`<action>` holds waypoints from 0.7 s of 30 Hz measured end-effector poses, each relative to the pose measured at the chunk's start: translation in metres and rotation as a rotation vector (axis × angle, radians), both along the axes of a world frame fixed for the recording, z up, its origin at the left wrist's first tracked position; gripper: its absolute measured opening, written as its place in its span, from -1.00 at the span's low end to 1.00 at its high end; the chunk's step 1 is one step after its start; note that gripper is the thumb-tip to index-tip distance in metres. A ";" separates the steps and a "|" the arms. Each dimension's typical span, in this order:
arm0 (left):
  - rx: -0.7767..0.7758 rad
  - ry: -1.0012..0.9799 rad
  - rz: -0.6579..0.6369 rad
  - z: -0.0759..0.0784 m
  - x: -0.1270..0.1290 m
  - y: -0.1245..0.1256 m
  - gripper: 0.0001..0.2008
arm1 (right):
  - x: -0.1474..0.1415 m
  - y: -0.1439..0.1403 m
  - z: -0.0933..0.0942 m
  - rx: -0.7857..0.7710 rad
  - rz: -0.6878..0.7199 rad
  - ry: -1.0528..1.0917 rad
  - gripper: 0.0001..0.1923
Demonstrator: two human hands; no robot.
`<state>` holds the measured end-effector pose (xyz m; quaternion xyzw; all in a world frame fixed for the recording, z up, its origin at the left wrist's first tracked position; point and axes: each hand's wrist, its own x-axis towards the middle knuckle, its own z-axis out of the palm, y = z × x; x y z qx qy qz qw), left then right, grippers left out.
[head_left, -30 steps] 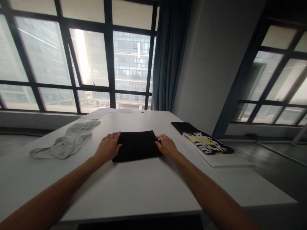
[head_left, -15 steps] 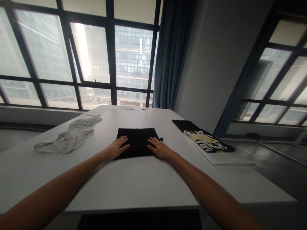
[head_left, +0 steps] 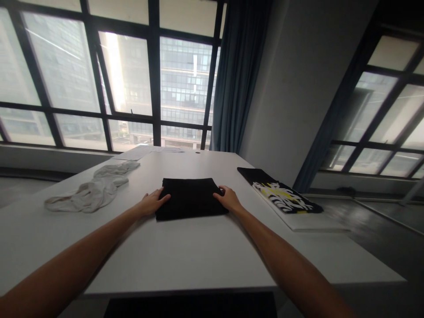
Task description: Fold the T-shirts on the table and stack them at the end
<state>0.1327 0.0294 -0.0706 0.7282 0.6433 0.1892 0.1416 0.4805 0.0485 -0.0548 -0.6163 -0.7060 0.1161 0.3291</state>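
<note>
Head view: folded black garment [head_left: 189, 198] lies mid-desk [head_left: 185, 251]. Our left hand [head_left: 153, 202] rests flat at its left edge, right hand [head_left: 227, 198] curls on right edge. Soft, light; we'd grip side edges.

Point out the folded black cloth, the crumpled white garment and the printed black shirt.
folded black cloth [head_left: 190, 198], head view, middle of its top face
crumpled white garment [head_left: 94, 190], head view, its bunched middle
printed black shirt [head_left: 281, 195], head view, its white-and-yellow print
</note>
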 end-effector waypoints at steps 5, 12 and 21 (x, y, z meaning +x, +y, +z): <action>0.000 -0.012 -0.001 -0.002 -0.002 0.001 -0.21 | -0.007 0.002 0.001 -0.032 0.066 0.232 -0.39; -0.001 0.024 0.001 0.000 0.002 -0.002 -0.26 | -0.005 0.005 0.001 -0.239 0.115 0.271 -0.60; -0.009 0.149 0.008 0.012 0.010 -0.018 -0.16 | -0.005 0.003 0.003 -0.120 -0.098 -0.159 -0.51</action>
